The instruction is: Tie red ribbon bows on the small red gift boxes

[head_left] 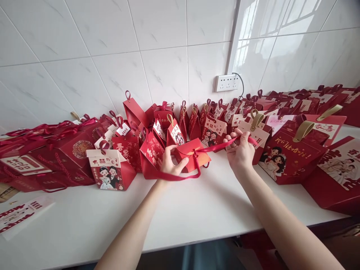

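A small red gift box (pixel 189 150) is held just above the white table in the middle of the view. My left hand (pixel 172 164) grips its left side, thumb in front and fingers behind. A red ribbon (pixel 215 145) runs from the top of the box to my right hand (pixel 241 149), whose fingers are closed on it. The ribbon's other end hangs in a loop in front of the box and passes across my left hand. Close behind stand a red box with white lettering (pixel 152 152) and a box with a cartoon couple (pixel 213 131).
Rows of red gift boxes with ribbon handles line the tiled wall (pixel 163 71). Larger boxes (pixel 287 150) stand at the right, stacked ones (pixel 64 153) at the left. A printed card (pixel 22 215) lies on the white table (pixel 197 213). A socket panel (pixel 227 83) is on the wall.
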A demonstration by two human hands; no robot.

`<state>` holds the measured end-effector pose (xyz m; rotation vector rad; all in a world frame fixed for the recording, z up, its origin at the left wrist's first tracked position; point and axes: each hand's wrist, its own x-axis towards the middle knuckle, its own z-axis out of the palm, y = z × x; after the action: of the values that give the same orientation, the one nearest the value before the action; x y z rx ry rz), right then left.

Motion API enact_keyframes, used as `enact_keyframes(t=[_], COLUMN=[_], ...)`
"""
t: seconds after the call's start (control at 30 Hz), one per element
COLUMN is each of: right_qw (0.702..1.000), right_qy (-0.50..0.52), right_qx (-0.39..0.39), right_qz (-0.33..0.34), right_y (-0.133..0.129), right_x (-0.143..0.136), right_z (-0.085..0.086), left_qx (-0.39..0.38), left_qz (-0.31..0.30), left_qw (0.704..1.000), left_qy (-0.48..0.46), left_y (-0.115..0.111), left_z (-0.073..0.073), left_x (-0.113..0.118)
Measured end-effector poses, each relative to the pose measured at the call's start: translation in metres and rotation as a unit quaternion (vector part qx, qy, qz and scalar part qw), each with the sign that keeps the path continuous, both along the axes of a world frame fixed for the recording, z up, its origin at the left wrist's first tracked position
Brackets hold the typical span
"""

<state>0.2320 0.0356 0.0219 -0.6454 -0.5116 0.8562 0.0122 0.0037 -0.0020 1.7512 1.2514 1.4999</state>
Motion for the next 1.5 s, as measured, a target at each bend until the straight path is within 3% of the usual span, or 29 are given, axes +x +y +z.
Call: enact_keyframes(t=[0.07,0.13,0.2,0.3,0.37,0.43,0.57,0.63,0.7,0.8,0.9,0.97,1.07,1.13,1.2,1.33,1.5], right_qw=[0.999,0.989,0.961,0.897,0.869,0.859,0.886,0.918,0.945,0.967,0.980,0.965,0.907,0.881,0.871,0.872,0.880], right_qy=[-0.047,-0.122,-0.233,-0.405,-0.466,-0.487,-0.431,-0.344,-0.245,-0.154,-0.181,-0.256,-0.363,-0.403,-0.427,-0.402,-0.317], right_qx=[0.014,0.038,0.068,0.104,0.096,0.058,0.008,0.045,0.102,0.150,0.066,-0.020,-0.079,-0.091,-0.104,-0.124,-0.127], right_qz=[-0.016,-0.075,-0.134,-0.144,-0.139,-0.144,-0.172,-0.191,-0.192,-0.135,-0.043,0.049,0.199,0.231,0.221,0.250,0.330], right_y=[-0.006,-0.013,-0.019,-0.023,-0.021,-0.018,-0.016,-0.016,-0.017,-0.014,-0.010,-0.009,-0.013,-0.018,-0.022,-0.022,-0.016], right_x=[-0.004,-0.010,-0.018,-0.026,-0.029,-0.028,-0.019,-0.014,-0.008,0.001,0.003,-0.002,-0.015,-0.022,-0.026,-0.025,-0.018], right_z=[0.002,0.003,0.002,-0.004,-0.008,-0.010,-0.007,-0.002,0.004,0.009,0.007,0.004,0.000,0.000,0.001,0.001,-0.004], left_qx=[-0.006,-0.013,-0.013,-0.016,-0.046,-0.075,-0.034,-0.023,-0.070,-0.218,-0.339,-0.388,-0.422,-0.421,-0.408,-0.351,-0.365], left_qz=[-0.014,-0.034,-0.048,-0.053,-0.040,-0.005,0.102,0.127,0.112,-0.015,-0.198,-0.282,-0.346,-0.363,-0.358,-0.280,-0.205], left_qw=[1.000,0.999,0.999,0.998,0.998,0.994,0.983,0.988,0.991,0.969,0.919,0.876,0.835,0.831,0.840,0.885,0.890], left_qy=[0.003,0.008,0.002,-0.003,0.021,0.079,0.152,0.087,-0.021,-0.115,-0.025,0.054,0.074,0.040,-0.012,-0.120,-0.180], left_y=[0.000,0.000,0.001,0.002,0.001,-0.002,-0.010,-0.012,-0.013,-0.014,-0.017,-0.019,-0.022,-0.022,-0.020,-0.016,-0.013], left_z=[0.002,0.004,0.006,0.006,0.006,0.008,0.016,0.022,0.028,0.040,0.048,0.050,0.046,0.043,0.040,0.042,0.043], left_x=[-0.003,-0.005,-0.005,-0.005,-0.004,-0.004,-0.004,-0.004,-0.006,-0.012,-0.018,-0.020,-0.019,-0.018,-0.018,-0.021,-0.024])
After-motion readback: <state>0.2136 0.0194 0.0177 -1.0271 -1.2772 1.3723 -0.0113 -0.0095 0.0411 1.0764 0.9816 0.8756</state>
